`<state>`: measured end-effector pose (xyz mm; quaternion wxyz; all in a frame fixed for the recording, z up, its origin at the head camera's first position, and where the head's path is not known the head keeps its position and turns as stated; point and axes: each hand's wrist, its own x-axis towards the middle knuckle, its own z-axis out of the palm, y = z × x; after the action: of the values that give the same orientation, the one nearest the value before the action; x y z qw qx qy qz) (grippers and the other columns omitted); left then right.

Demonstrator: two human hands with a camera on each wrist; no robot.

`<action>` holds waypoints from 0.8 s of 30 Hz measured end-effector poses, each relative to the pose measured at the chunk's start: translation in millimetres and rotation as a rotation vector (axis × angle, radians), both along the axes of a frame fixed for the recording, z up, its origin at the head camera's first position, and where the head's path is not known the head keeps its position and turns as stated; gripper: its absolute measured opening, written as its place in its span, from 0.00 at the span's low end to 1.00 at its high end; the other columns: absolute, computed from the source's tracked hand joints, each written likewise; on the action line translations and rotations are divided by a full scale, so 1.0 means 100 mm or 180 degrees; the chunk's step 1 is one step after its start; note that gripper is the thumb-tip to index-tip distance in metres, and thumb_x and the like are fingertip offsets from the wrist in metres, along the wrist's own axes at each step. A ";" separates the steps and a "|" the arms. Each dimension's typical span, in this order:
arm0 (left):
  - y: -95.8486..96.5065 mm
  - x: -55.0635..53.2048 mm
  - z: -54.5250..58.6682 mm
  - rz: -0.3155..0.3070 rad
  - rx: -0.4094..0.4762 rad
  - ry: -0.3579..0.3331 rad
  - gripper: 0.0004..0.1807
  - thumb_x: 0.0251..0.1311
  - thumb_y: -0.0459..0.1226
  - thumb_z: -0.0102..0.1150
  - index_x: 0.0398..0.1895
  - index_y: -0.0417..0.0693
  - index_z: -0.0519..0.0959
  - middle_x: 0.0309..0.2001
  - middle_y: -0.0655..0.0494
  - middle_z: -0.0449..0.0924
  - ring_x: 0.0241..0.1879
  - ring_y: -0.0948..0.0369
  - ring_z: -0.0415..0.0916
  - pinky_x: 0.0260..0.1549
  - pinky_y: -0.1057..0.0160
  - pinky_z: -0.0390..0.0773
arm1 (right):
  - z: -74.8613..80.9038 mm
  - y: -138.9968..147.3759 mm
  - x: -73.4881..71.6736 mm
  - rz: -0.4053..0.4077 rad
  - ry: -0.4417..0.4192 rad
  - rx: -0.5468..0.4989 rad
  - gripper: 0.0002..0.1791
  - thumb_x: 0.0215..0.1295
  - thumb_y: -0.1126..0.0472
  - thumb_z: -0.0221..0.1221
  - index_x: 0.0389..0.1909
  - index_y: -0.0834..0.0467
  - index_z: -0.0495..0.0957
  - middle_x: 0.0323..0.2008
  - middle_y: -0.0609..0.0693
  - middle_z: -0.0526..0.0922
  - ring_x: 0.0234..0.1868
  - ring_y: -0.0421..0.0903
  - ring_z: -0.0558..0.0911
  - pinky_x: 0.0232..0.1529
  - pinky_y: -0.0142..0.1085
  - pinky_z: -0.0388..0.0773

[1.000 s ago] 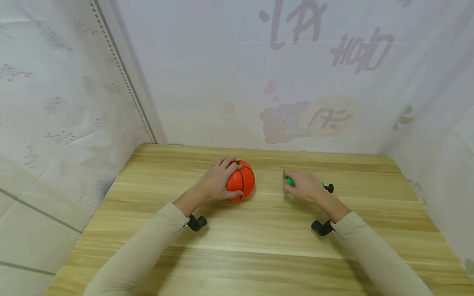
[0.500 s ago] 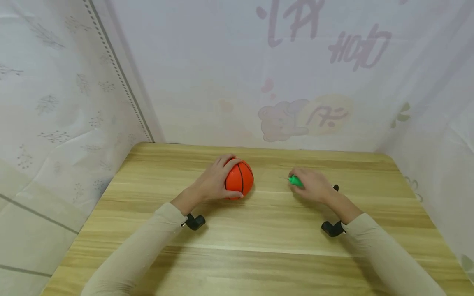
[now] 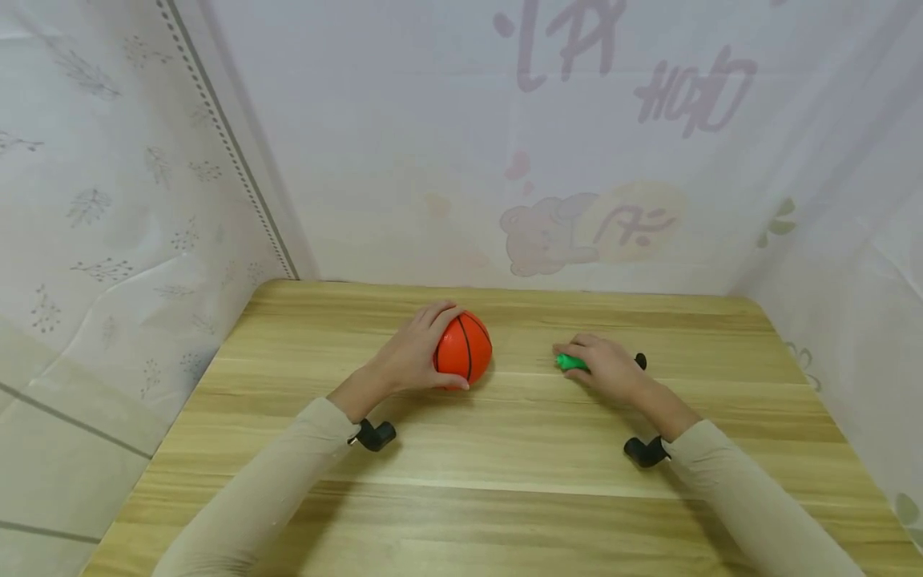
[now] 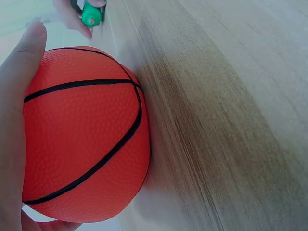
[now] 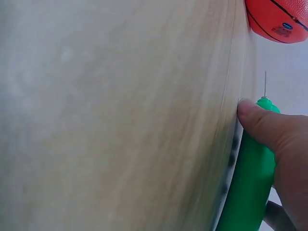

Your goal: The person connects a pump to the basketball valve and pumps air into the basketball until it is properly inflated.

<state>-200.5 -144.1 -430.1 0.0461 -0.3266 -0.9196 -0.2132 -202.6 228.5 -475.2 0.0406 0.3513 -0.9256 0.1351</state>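
A small orange toy basketball (image 3: 467, 353) with black seams sits on the wooden table. My left hand (image 3: 418, 353) grips it from the left, thumb on the near side and fingers over the far side. To its right, my right hand (image 3: 598, 369) holds a green ball pump (image 5: 250, 178), whose thin metal needle (image 5: 265, 84) points toward the ball. A gap separates the needle from the ball. The pump's black end (image 3: 641, 361) shows behind my right hand. In the left wrist view, the pump's green tip (image 4: 91, 15) appears beyond the ball (image 4: 86, 134).
The wood-grain table (image 3: 461, 457) runs back to a pale printed curtain (image 3: 404, 160). Similar printed cloth hangs at the left and right sides. A black camera mount (image 3: 376, 435) sits under the left wrist, another black mount (image 3: 645, 451) under the right.
My right hand has drawn the pump a little to the right, away from the ball, and then lowered it slightly. The left hand stays on the ball; the head view has shifted slightly.
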 end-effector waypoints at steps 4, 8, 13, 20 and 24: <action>0.00 0.01 -0.01 0.0003 0.0015 0.0042 0.60 0.42 0.63 0.77 0.76 0.50 0.59 0.73 0.46 0.59 0.70 0.47 0.61 0.62 0.40 0.70 | -0.01 0.00 0.00 -0.0043 -0.0064 0.0031 0.29 0.67 0.55 0.67 0.66 0.61 0.76 0.52 0.56 0.81 0.51 0.53 0.81 0.51 0.49 0.80; 0.00 0.01 0.00 0.0016 -0.0005 0.0047 0.59 0.43 0.64 0.76 0.75 0.49 0.59 0.73 0.46 0.59 0.69 0.47 0.61 0.63 0.39 0.70 | -0.02 0.01 0.00 -0.0087 -0.0106 0.0013 0.29 0.67 0.54 0.67 0.65 0.61 0.76 0.53 0.56 0.81 0.51 0.53 0.81 0.51 0.49 0.80; -0.02 0.01 0.04 0.0028 -0.0034 0.0022 0.57 0.46 0.64 0.74 0.75 0.48 0.60 0.74 0.46 0.58 0.69 0.46 0.62 0.60 0.41 0.73 | -0.03 0.02 0.00 -0.0116 -0.0160 -0.0032 0.29 0.67 0.53 0.67 0.65 0.61 0.77 0.53 0.56 0.81 0.50 0.52 0.81 0.49 0.49 0.80; -0.11 0.00 0.12 0.0024 -0.0002 0.0073 0.55 0.49 0.61 0.74 0.74 0.44 0.60 0.74 0.42 0.58 0.70 0.43 0.61 0.61 0.39 0.72 | -0.01 0.03 -0.01 -0.0162 -0.0182 -0.0063 0.29 0.67 0.53 0.68 0.64 0.61 0.77 0.54 0.57 0.81 0.53 0.55 0.81 0.51 0.52 0.79; -0.17 -0.01 0.14 0.0047 -0.0003 0.0105 0.54 0.50 0.60 0.74 0.74 0.45 0.61 0.74 0.40 0.58 0.71 0.41 0.60 0.64 0.37 0.67 | 0.00 0.04 0.00 -0.0157 -0.0200 -0.0075 0.29 0.66 0.53 0.68 0.64 0.61 0.77 0.55 0.58 0.81 0.54 0.56 0.81 0.52 0.53 0.79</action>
<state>-201.1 -161.3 -415.8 0.0627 -0.3233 -0.9212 -0.2070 -203.1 232.1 -475.7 0.0190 0.3234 -0.9331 0.1560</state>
